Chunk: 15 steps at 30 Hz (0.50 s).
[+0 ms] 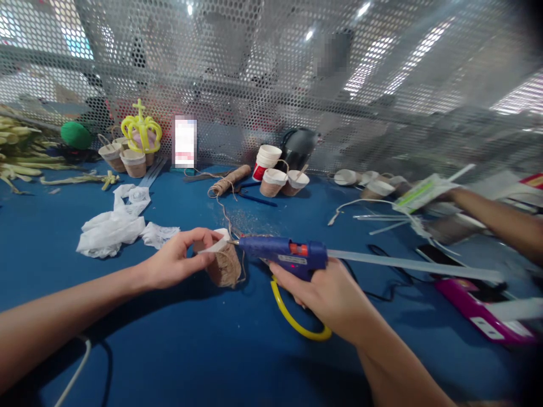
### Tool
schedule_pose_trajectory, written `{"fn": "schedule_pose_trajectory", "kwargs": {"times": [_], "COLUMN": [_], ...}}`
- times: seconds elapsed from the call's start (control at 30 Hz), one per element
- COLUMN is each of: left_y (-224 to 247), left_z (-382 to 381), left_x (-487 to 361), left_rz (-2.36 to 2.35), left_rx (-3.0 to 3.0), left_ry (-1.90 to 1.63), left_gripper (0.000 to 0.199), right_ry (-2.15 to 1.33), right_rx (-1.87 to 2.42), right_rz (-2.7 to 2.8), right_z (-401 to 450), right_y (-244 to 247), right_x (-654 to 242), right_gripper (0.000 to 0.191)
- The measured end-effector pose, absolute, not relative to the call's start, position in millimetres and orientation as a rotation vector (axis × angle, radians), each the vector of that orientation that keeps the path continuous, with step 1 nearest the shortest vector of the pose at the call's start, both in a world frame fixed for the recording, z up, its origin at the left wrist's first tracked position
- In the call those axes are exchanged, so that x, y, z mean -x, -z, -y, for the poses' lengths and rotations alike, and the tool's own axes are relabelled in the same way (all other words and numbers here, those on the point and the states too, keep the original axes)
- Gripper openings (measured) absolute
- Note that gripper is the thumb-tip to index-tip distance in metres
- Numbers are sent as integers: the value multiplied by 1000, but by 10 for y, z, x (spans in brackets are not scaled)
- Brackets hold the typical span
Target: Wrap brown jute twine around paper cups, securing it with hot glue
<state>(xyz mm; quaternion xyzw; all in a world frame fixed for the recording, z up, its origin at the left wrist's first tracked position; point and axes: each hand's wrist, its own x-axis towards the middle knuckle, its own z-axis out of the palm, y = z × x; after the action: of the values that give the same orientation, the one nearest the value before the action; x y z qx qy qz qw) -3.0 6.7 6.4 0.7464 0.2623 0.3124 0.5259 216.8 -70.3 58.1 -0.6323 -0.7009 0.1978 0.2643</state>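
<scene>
My left hand [180, 257] pinches the rim of a small paper cup [224, 265] whose side is wrapped in brown twine. The cup is tilted, its white rim turned up toward me. In my right hand [328, 291] is a blue hot glue gun [280, 251], with a long clear glue stick [416, 264] sticking out of its back. Its metal nozzle meets or nearly meets the cup's upper edge; contact is hard to tell. A strand of twine runs from the cup back to a twine roll [231, 180]. Below the gun lies a yellow handle loop [292, 322], partly hidden by my hand.
White lace fabric [112, 229] lies left. Twine-wrapped cups [274, 182] and a yellow crown-shaped piece [141, 133] stand along the perforated metal screen [237, 73]. Another person's arm [487, 206] reaches in from the right, near a purple power strip [479, 311] and dark cables.
</scene>
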Motion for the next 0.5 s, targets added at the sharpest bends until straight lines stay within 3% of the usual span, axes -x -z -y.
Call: {"fn": "schedule_pose_trajectory", "kwargs": {"times": [0.5], "left_y": [-72], "left_z": [-56], "left_x": [43], "left_rz": [-627], "left_rx": [-1843], "left_ry": [-724], "left_gripper": [13], "right_ry": [-592], "right_rx": [1789], "right_rz": [1809], "right_z": [736], "right_y": [-594], "right_x": [-2134], "right_gripper": [19]}}
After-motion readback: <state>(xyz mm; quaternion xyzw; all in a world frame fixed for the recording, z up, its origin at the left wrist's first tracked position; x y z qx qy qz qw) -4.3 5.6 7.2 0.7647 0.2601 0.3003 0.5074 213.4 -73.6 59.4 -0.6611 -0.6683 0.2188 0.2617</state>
